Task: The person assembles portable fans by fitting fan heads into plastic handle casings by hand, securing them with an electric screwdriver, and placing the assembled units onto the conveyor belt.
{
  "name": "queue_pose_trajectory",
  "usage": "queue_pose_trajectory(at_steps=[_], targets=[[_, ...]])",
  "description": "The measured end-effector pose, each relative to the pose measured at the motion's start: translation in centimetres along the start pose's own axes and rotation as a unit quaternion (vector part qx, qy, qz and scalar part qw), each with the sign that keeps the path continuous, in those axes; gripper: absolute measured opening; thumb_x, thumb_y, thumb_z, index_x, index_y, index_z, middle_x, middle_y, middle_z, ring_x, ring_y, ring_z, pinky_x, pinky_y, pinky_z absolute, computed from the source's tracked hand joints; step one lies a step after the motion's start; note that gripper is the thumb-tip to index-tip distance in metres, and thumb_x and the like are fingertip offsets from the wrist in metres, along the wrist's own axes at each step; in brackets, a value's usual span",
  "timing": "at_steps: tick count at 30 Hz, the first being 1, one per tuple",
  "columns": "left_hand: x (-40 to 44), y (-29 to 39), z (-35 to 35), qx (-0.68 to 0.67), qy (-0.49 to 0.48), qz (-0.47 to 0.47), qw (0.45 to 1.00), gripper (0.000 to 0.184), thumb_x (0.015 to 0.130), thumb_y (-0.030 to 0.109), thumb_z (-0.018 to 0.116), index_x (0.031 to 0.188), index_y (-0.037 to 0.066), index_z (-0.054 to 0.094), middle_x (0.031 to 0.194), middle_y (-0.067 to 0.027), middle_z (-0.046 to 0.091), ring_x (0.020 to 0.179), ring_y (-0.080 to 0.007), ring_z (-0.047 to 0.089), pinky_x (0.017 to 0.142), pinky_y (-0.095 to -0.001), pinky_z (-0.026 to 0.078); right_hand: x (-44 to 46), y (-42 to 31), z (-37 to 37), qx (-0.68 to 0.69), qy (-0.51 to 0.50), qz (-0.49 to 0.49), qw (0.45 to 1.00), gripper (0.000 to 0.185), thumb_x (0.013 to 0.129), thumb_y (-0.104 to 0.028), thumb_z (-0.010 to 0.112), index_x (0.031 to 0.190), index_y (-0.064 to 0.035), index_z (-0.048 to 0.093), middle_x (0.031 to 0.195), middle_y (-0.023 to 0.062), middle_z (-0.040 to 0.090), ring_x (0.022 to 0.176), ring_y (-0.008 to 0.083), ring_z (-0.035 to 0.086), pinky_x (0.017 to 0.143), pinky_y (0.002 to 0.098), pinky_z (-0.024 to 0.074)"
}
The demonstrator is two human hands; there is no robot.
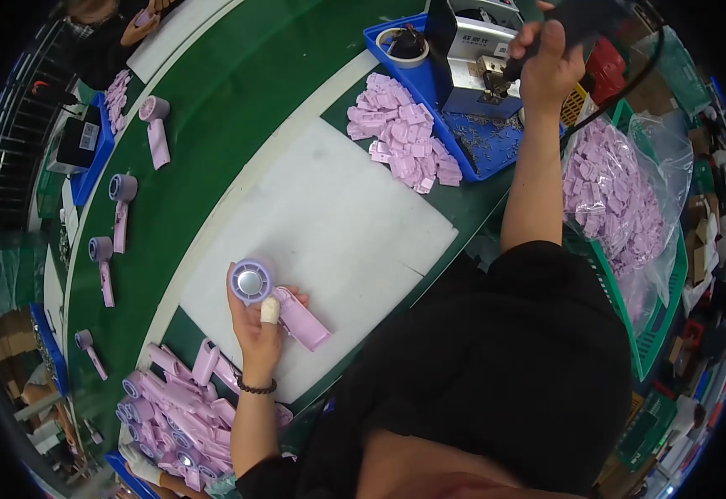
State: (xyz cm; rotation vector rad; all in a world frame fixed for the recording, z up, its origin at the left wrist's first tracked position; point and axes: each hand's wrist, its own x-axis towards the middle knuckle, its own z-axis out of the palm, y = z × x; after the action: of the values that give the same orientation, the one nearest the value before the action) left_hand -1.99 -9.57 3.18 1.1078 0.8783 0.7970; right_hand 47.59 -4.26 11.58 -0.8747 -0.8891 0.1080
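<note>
Holding pink handheld fan in left hand, fingers wrapped beneath, capped thumb by the neck; over white mat, nearer left edge than right, handle angled toward near edge. Gripping dark corded tool in right hand, tip at the outlet of metal feeder box, in blue tray. Cannot tell whether touching or just short. Looks like a screw pickup: line tip up square with outlet, go in gently, no sideways shove on the box. Check for one straight-seated screw before lifting clear of the tray rim. Hold fan low and level meanwhile, away from pink part pile past right edge and fan pile past left edge.
</note>
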Motion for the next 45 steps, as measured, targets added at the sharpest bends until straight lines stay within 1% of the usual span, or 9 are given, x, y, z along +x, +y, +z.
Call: queue_pose_trajectory(at_steps=[7, 9, 12, 15, 19, 23, 28, 37, 45], targets=[[-0.1, -0.1, -0.3, -0.010, -0.026, -0.004, 1.000, 0.073, 0.099, 0.003, 0.048, 0.157, 0.016, 0.006, 0.110, -0.0243, 0.062, 0.095, -0.0312, 0.068, 0.083, -0.0402, 0.059, 2.0, 2.2, -1.0, 0.077, -0.069, 0.100, 0.990, 0.039, 0.101, -0.043, 0.052, 0.110, -0.0052, 0.058, 0.062, 0.0014, 0.051, 0.045, 0.0104, 0.046, 0.043, 0.0230, 0.0404], [0.0, -0.4, -0.3, -0.012, -0.029, -0.002, 1.000, 0.073, 0.099, 0.002, 0.047, 0.157, 0.016, 0.006, 0.110, -0.0245, 0.062, 0.095, -0.0312, 0.068, 0.083, -0.0404, 0.059, 0.7, 0.3, 0.4, -0.075, -0.014, 0.011, 0.997, 0.036, 0.102, -0.039, 0.052, 0.111, -0.0043, 0.056, 0.064, 0.0019, 0.052, 0.046, 0.0106, 0.047, 0.043, 0.0230, 0.0417], [0.1, -0.2, -0.4, -0.010, -0.036, 0.004, 0.999, 0.073, 0.098, 0.000, 0.046, 0.158, 0.017, 0.006, 0.111, -0.0249, 0.062, 0.095, -0.0314, 0.068, 0.084, -0.0410, 0.058, -3.6, -4.1, 1.3, -0.144, -0.073, 0.058, 0.985, 0.041, 0.102, -0.038, 0.051, 0.125, -0.0043, 0.055, 0.067, 0.0031, 0.052, 0.052, 0.0118, 0.046, 0.051, 0.0272, 0.0415], [0.3, 0.4, 0.0, 0.002, -0.008, 0.006, 1.000, 0.074, 0.098, -0.002, 0.043, 0.158, 0.017, 0.004, 0.113, -0.0254, 0.062, 0.095, -0.0320, 0.068, 0.085, -0.0419, 0.058, -7.8, -5.1, 3.0, 0.106, -0.113, 0.155, 0.976, 0.056, 0.094, -0.046, 0.062, 0.134, -0.0085, 0.049, 0.065, 0.0008, 0.050, 0.048, 0.0101, 0.044, 0.048, 0.0258, 0.0384], [0.1, 0.0, -0.2, -0.041, -0.007, -0.016, 0.999, 0.073, 0.098, -0.004, 0.040, 0.158, 0.014, 0.003, 0.117, -0.0232, 0.062, 0.098, -0.0323, 0.069, 0.089, -0.0410, 0.057, -15.2, -4.2, 9.6, 0.421, -0.210, 0.116, 0.875, 0.086, 0.079, -0.067, 0.070, 0.138, -0.0113, 0.041, 0.068, 0.0036, 0.056, 0.052, 0.0116, 0.049, 0.048, 0.0257, 0.0418], [0.2, -1.4, -1.0, -0.057, 0.004, 0.016, 0.998, 0.071, 0.098, -0.002, 0.041, 0.158, 0.016, 0.007, 0.129, -0.0206, 0.056, 0.104, -0.0324, 0.066, 0.092, -0.0457, 0.057, -20.1, -5.5, 15.2, 0.474, -0.300, 0.158, 0.813, 0.089, 0.073, -0.073, 0.070, 0.134, -0.0142, 0.043, 0.069, 0.0042, 0.057, 0.056, 0.0145, 0.053, 0.050, 0.0275, 0.0436], [0.1, -0.2, -0.6, -0.028, 0.007, 0.002, 1.000, 0.070, 0.099, -0.001, 0.043, 0.157, 0.010, 0.007, 0.122, -0.0207, 0.061, 0.098, -0.0268, 0.068, 0.086, -0.0339, 0.055, -23.2, -6.0, 18.6, 0.526, -0.362, 0.194, 0.745, 0.085, 0.075, -0.073, 0.068, 0.131, -0.0148, 0.044, 0.070, 0.0052, 0.058, 0.057, 0.0171, 0.054, 0.052, 0.0290, 0.0451], [0.0, -0.5, -0.7, 0.080, 0.029, 0.022, 0.996, 0.068, 0.099, 0.000, 0.045, 0.157, 0.009, 0.012, 0.107, -0.0172, 0.066, 0.085, -0.0162, 0.064, 0.073, -0.0254, 0.048, -25.3, -6.0, 19.1, 0.517, -0.371, 0.189, 0.748, 0.081, 0.076, -0.070, 0.068, 0.128, -0.0136, 0.043, 0.072, 0.0062, 0.059, 0.059, 0.0164, 0.054, 0.053, 0.0290, 0.0459], [-0.1, -0.6, -0.4, 0.097, 0.042, 0.025, 0.994, 0.069, 0.097, -0.002, 0.045, 0.157, 0.009, 0.013, 0.106, -0.0166, 0.066, 0.086, -0.0177, 0.064, 0.073, -0.0261, 0.047, -26.0, -5.9, 19.6, 0.466, -0.408, 0.197, 0.760, 0.075, 0.079, -0.070, 0.066, 0.127, -0.0159, 0.046, 0.074, 0.0040, 0.058, 0.058, 0.0142, 0.053, 0.054, 0.0287, 0.0461]])
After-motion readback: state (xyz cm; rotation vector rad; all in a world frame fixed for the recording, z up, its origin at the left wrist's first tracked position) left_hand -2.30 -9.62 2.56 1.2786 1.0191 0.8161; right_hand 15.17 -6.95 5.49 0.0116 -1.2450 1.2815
